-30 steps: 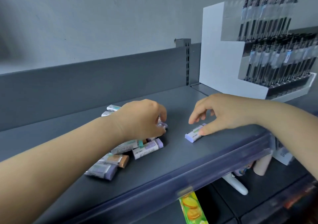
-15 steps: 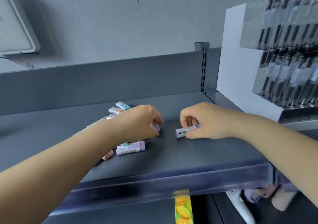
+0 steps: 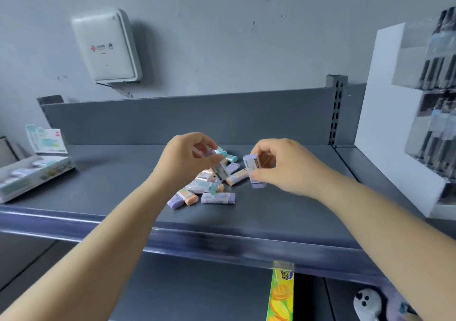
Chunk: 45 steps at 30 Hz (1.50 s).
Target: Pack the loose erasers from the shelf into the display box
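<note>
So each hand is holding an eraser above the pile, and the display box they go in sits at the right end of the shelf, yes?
Not quite: the display box sits at the left end of the shelf, as the head view shows. Left hand and right hand do each hold an eraser above the pile.

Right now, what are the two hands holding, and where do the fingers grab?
The right hand pinches a purple eraser by its long sides. The left hand holds another eraser by its upper end, above the pile.

Left hand [image 3: 190,159] raised, fingers curled pinching, right hand [image 3: 278,166] likewise, forearms converging
</note>
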Motion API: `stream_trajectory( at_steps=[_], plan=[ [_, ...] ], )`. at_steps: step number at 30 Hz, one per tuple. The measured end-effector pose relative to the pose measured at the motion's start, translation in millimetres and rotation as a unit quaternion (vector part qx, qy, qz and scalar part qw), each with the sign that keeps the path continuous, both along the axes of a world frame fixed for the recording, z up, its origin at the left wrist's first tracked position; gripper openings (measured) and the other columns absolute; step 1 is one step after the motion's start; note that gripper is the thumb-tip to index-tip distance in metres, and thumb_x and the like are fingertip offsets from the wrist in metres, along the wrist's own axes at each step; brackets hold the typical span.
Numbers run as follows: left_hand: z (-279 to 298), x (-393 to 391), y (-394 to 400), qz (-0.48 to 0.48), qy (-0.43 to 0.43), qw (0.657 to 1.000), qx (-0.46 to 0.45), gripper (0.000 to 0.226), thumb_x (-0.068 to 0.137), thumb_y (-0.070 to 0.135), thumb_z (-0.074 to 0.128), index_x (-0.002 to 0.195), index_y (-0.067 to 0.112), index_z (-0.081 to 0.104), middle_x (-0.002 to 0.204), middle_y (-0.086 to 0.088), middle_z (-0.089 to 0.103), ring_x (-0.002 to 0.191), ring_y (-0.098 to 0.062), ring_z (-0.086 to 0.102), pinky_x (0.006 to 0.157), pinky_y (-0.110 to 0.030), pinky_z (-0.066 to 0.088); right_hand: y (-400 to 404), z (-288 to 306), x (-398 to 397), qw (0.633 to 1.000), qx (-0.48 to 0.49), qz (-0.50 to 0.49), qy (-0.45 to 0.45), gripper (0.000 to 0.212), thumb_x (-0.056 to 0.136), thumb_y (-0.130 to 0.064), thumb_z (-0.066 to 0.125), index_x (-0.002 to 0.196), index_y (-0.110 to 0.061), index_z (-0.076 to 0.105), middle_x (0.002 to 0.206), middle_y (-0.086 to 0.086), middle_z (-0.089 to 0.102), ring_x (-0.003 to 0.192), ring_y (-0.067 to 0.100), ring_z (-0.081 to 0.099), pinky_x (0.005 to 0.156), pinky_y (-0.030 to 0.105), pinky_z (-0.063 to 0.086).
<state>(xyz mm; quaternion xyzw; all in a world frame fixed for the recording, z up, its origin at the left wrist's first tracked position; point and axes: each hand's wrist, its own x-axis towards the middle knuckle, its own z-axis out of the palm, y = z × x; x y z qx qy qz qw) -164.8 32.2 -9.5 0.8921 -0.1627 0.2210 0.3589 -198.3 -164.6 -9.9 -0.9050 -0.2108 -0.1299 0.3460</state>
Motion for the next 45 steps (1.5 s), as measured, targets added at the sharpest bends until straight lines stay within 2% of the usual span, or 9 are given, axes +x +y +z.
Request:
stream_trajectory(
  at_steps=[2,5,8,12,18,32,36,40,45],
  plan=[
    [-2.1,-6.1,13.4,0.008,0.014,0.998,-0.060,0.009,0.077,0.021,0.072,0.075,0.024,0.064,0.073,0.001,0.062,0.055,-0.010,0.061,0.047,-0.010,0.038,15.8,3.5,0.5,0.999,0.048,0.012,-0.006,0.010,0.077,-0.012,0.065,0.086,-0.017,0.062,0.083,0.000,0.069,0.070,0.017,0.060,0.059,0.021,0.044],
    [-3.9,-16.4,39.6,0.033,0.021,0.991,-0.126,0.009,0.079,0.016,0.070,0.072,0.020,0.066,0.069,-0.001,0.061,0.050,-0.004,0.060,0.045,-0.008,0.038,40.1,11.4,-1.7,0.992,0.119,0.039,-0.004,0.020,0.078,-0.008,0.065,0.094,-0.020,0.064,0.087,-0.002,0.069,0.067,0.013,0.061,0.064,0.019,0.049],
    [-6.0,-26.7,73.2,0.051,0.023,0.983,-0.176,0.006,0.078,0.014,0.071,0.074,0.014,0.067,0.069,-0.006,0.061,0.043,0.000,0.056,0.043,-0.007,0.035,67.0,13.9,-2.4,0.982,0.182,0.048,-0.004,0.016,0.074,-0.007,0.067,0.086,-0.018,0.067,0.081,0.001,0.070,0.068,0.010,0.058,0.068,0.028,0.049],
    [-9.7,-43.9,125.1,0.080,0.018,0.973,-0.216,0.008,0.075,0.013,0.073,0.074,0.009,0.067,0.067,-0.007,0.064,0.045,-0.001,0.059,0.043,-0.008,0.037,117.3,5.2,-1.8,0.963,0.259,0.075,0.032,0.013,0.074,-0.006,0.069,0.079,-0.016,0.063,0.075,0.000,0.067,0.063,0.008,0.056,0.061,0.020,0.046],
    [-16.8,-66.9,213.4,0.112,0.026,0.962,-0.249,0.010,0.070,0.010,0.077,0.071,0.012,0.067,0.053,0.002,0.067,0.049,-0.006,0.063,0.045,-0.011,0.040,212.6,-16.3,1.1,0.943,0.317,0.083,0.057,0.020,0.073,-0.009,0.073,0.078,-0.025,0.063,0.083,0.000,0.067,0.073,0.017,0.062,0.079,0.039,0.052],
    [-20.0,-82.0,403.5,0.106,0.050,0.951,-0.285,0.004,0.077,0.006,0.070,0.080,0.006,0.068,0.074,-0.010,0.064,0.043,-0.002,0.058,0.041,-0.012,0.037,380.6,-31.6,12.0,0.931,0.355,0.059,0.060,0.017,0.072,-0.006,0.072,0.074,-0.016,0.058,0.076,0.000,0.065,0.072,0.020,0.059,0.071,0.033,0.048],
    [-18.9,-70.3,428.8,0.097,0.045,0.955,-0.276,0.008,0.079,0.004,0.068,0.085,0.000,0.068,0.067,-0.008,0.064,0.038,-0.001,0.053,0.041,-0.009,0.039,407.7,-30.4,22.6,0.951,0.302,0.050,0.034,0.019,0.074,-0.011,0.072,0.074,-0.028,0.063,0.079,-0.006,0.068,0.071,0.017,0.060,0.069,0.027,0.048],
    [-16.8,-45.6,448.1,0.089,0.042,0.954,-0.283,0.003,0.076,0.008,0.071,0.077,0.008,0.068,0.058,-0.001,0.065,0.043,-0.005,0.052,0.045,-0.013,0.042,428.7,-26.1,40.7,0.961,0.275,0.031,-0.003,0.014,0.073,-0.016,0.073,0.072,-0.028,0.066,0.081,0.009,0.070,0.078,0.032,0.059,0.069,0.040,0.050],
    [-12.6,-8.4,464.8,0.073,0.053,0.957,-0.277,0.004,0.076,0.011,0.072,0.074,0.013,0.068,0.061,0.001,0.069,0.058,-0.013,0.058,0.050,-0.018,0.047,455.0,-20.5,65.3,0.956,0.291,0.033,-0.003,0.013,0.073,-0.015,0.072,0.074,-0.027,0.066,0.094,-0.003,0.072,0.086,0.020,0.066,0.072,0.038,0.055]
  ],
)
